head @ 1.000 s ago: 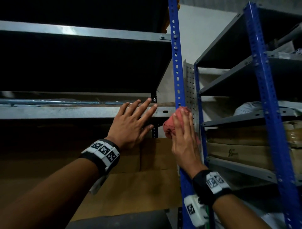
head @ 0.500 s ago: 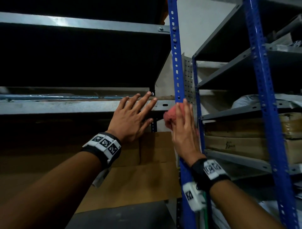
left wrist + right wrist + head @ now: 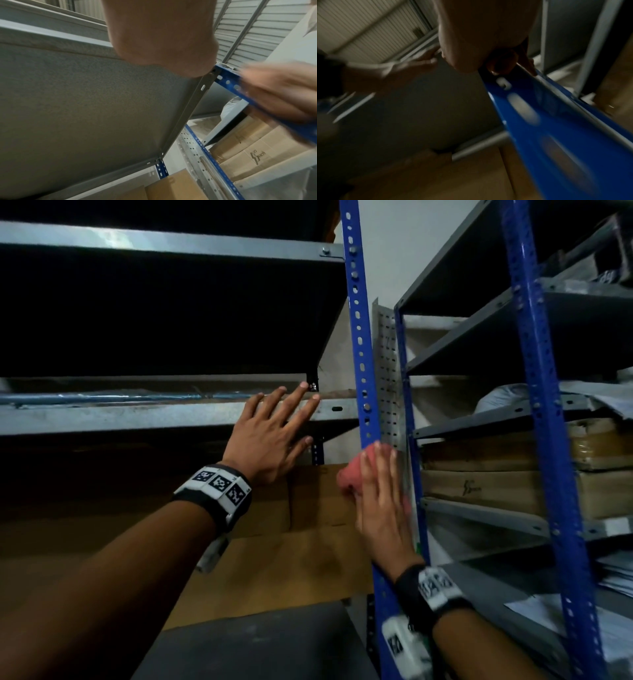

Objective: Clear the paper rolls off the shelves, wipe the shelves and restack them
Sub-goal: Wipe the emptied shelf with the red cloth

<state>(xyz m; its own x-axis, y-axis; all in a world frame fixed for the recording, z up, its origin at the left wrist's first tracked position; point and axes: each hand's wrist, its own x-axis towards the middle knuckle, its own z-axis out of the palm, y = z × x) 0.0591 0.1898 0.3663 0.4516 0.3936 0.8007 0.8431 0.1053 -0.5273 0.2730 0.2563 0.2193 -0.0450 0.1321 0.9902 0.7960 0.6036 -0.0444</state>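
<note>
My left hand [image 3: 270,440] lies with spread straight fingers on the front lip of the grey shelf [image 3: 137,417]. On that shelf a long bluish wrapped roll [image 3: 102,398] lies lengthwise, mostly in shadow. My right hand [image 3: 380,494] presses a pink cloth [image 3: 347,477] flat against the blue upright [image 3: 359,337], below the shelf lip. In the left wrist view the shelf underside [image 3: 85,101] fills the left and my right hand [image 3: 283,97] is a blur on the blue upright [image 3: 228,82]. The right wrist view is dark and blurred, with the blue upright [image 3: 556,128] running across it.
Brown cardboard boxes [image 3: 274,559] stand under the shelf. A second rack with a blue post [image 3: 541,405] stands to the right, holding stacked flat cartons [image 3: 479,484] and papers. A perforated grey strip [image 3: 388,364] stands between the racks. The upper shelf [image 3: 154,241] overhangs.
My right hand has slid the pink cloth down the blue upright, from shelf-lip height to well below it. The left hand has stayed on the shelf lip.
</note>
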